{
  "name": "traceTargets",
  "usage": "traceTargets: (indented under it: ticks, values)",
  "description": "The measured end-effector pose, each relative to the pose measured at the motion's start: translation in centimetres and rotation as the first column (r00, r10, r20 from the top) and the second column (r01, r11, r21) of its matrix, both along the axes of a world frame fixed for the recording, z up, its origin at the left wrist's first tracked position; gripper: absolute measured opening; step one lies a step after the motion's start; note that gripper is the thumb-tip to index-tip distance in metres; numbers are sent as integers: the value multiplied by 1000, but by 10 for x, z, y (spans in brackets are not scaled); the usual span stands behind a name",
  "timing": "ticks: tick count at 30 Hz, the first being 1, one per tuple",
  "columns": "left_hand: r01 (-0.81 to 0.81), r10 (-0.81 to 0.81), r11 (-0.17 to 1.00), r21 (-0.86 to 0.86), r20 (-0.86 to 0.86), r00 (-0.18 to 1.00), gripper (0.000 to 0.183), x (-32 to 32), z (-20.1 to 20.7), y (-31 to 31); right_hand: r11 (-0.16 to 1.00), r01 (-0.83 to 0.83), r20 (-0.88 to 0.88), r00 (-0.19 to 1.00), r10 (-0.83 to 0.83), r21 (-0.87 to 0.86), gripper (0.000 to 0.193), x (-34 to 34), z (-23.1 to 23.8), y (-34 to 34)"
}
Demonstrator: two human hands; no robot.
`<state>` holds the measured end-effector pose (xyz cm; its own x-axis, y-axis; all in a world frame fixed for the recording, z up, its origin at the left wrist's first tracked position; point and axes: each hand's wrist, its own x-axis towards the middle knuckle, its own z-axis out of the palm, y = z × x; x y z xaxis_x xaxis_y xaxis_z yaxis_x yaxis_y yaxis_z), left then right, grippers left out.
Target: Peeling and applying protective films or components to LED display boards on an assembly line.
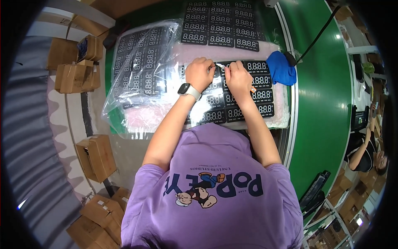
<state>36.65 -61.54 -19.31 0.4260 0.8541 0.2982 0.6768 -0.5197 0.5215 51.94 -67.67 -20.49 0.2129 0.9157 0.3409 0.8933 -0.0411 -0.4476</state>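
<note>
Both hands work close together over a sheet of black display panels (214, 101) with white segment digits, lying on a pink foam pad (199, 52). My left hand (200, 74), with a watch on its wrist, is closed, thumb and fingers pinched together at the sheet's far part; what they pinch is too small to make out. My right hand (239, 79) is curled round a slim tool whose orange end (253, 89) sticks out beside the palm. A small whitish bit (220, 66) shows between the two hands, perhaps the tool's tip. The fingers hide part of the panels.
More black panels (220, 25) lie at the far side. Clear plastic film (166, 76) covers other panels at left. A blue cloth (282, 69) sits at the pad's right edge. Cardboard boxes (96, 158) stand at left; another person (365, 151) is at far right.
</note>
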Motion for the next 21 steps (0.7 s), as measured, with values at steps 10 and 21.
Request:
traceTargets:
  ticks: [10, 21]
  values:
    - [87, -91, 994, 60, 71, 993, 6, 4, 3, 0, 984, -159, -69, 984, 164, 78, 14, 9, 5, -2]
    - [174, -275, 950, -260, -430, 860, 16, -84, 91, 15, 999, -41, -257, 965, 45, 20, 22, 16, 2, 0]
